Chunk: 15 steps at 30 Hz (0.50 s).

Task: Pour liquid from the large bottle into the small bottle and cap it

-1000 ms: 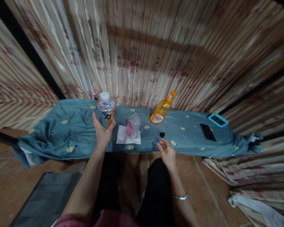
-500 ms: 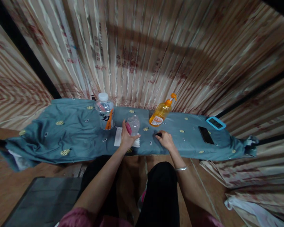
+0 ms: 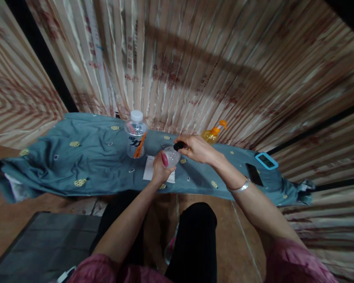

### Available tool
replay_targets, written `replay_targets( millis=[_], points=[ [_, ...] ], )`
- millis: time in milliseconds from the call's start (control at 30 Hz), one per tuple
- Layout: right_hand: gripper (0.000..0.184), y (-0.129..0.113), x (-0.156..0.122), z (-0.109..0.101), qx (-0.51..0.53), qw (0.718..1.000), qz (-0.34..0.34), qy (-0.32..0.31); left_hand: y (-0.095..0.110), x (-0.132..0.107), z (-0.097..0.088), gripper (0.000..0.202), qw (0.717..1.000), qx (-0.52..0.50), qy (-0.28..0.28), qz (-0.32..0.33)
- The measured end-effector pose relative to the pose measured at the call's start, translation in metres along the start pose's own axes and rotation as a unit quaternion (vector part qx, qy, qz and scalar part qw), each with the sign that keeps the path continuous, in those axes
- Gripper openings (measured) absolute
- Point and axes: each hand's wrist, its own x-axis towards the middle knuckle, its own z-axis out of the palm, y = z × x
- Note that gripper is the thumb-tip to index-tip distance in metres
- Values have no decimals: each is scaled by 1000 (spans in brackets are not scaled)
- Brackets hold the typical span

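Observation:
My left hand [image 3: 160, 171] is wrapped around a small clear plastic bottle [image 3: 172, 156], which leans to the right. A pink patch [image 3: 165, 159] shows between the fingers and the bottle; whether it is a label or a separate piece, I cannot tell. My right hand [image 3: 198, 148] pinches a black cap [image 3: 178, 146] at the bottle's upper end. Whether the cap is seated on the mouth is hard to make out. Beneath the left hand lies a folded white cloth or tissue [image 3: 148, 169], partly covered.
A large clear bottle with a white lid [image 3: 136, 135] stands left of my hands. Behind my right forearm is an orange pump bottle [image 3: 211, 135], partly hidden. A phone [image 3: 254, 174] and a blue-framed digital device [image 3: 266, 160] lie at the right on the teal cloth [image 3: 100, 169].
My right hand has moved up and left from the cloth, bringing the black cap to the small bottle. That bottle has tilted to the right in my left hand.

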Motion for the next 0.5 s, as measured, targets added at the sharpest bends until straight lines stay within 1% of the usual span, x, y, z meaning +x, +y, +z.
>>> replay_targets(
  millis=[133,233,300,400,500],
  points=[
    [25,-7,5,-3,-68,997,-14,-46,5,-1,1,79,1000,4,-2,-5],
    [25,-11,7,0,-116,991,6,-65,7,-2,1,78,1000,-1,-2,2],
    [27,-13,9,2,-146,986,36,-69,7,-3,1,77,1000,1,-1,4],
    [36,-14,10,2,-178,979,71,-64,7,-3,1,78,1000,17,1,1],
    [40,-15,10,-1,-175,981,52,-69,8,-3,1,78,1000,30,-4,3]
  ],
)
